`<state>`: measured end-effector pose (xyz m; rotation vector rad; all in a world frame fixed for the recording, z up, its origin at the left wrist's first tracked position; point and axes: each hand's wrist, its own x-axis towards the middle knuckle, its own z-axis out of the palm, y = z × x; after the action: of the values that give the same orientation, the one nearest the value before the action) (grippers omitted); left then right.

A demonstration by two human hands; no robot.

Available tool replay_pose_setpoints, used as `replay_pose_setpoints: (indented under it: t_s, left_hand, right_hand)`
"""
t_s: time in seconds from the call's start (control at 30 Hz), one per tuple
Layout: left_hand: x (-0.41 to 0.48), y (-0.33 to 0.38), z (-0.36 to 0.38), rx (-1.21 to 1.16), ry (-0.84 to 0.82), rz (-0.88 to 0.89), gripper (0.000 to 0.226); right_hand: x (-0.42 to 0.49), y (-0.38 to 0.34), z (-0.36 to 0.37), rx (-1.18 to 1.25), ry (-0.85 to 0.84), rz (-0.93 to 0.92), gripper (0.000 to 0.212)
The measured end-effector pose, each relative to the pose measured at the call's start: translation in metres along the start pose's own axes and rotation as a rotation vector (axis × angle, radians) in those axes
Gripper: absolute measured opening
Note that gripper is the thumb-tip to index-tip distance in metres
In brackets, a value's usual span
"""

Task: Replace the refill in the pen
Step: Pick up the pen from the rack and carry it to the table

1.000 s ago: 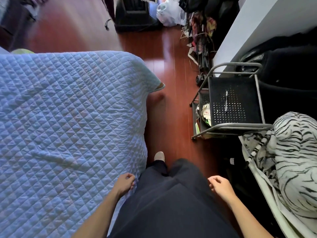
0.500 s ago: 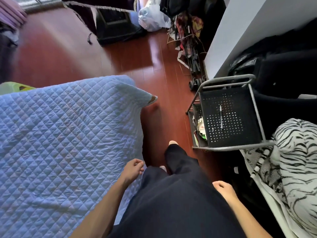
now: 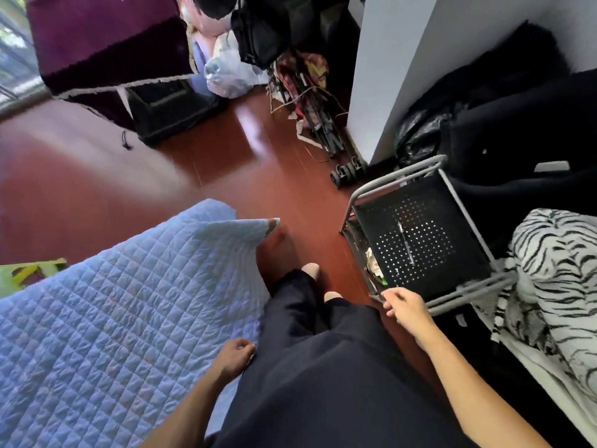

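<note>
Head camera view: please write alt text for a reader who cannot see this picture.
A pen lies on the perforated black top of a grey-framed cart, and the person's empty right hand reaches toward the cart's near rail. The left hand hangs beside a blue quilt, above a red wooden floor.

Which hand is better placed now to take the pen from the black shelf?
The right hand. It is empty and reaches toward the front rail of the black shelf, where the pen lies. The left hand hangs by the blue quilt, across the body.
</note>
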<state>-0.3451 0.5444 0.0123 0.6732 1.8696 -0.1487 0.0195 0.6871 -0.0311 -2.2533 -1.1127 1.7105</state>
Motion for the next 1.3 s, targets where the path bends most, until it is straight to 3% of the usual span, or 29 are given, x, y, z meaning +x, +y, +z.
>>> replay_pose_setpoints:
  t_s: [0.33, 0.67, 0.9, 1.0, 1.3]
  left_hand:
    - [0.095, 0.115, -0.091, 0.249, -0.112, 0.195, 0.018]
    - [0.118, 0.219, -0.071, 0.541, -0.282, 0.455, 0.017]
    - [0.140, 0.232, -0.058, 0.596, -0.297, 0.389, 0.015]
    - [0.156, 0.234, -0.050, 0.597, -0.289, 0.337, 0.023]
    - [0.202, 0.223, -0.027, 0.554, -0.237, 0.225, 0.016]
  right_hand:
    - [-0.043, 0.048, 0.049, 0.173, 0.223, 0.298, 0.020]
    - [-0.054, 0.056, 0.088, 0.494, 0.385, 0.475, 0.015]
    - [0.017, 0.022, 0.054, 0.499, 0.372, 0.392, 0.015]
    - [0.063, 0.008, 0.029, 0.395, 0.420, 0.304, 0.016]
    - [0.202, -0.011, -0.019, 0.125, 0.463, 0.158, 0.017]
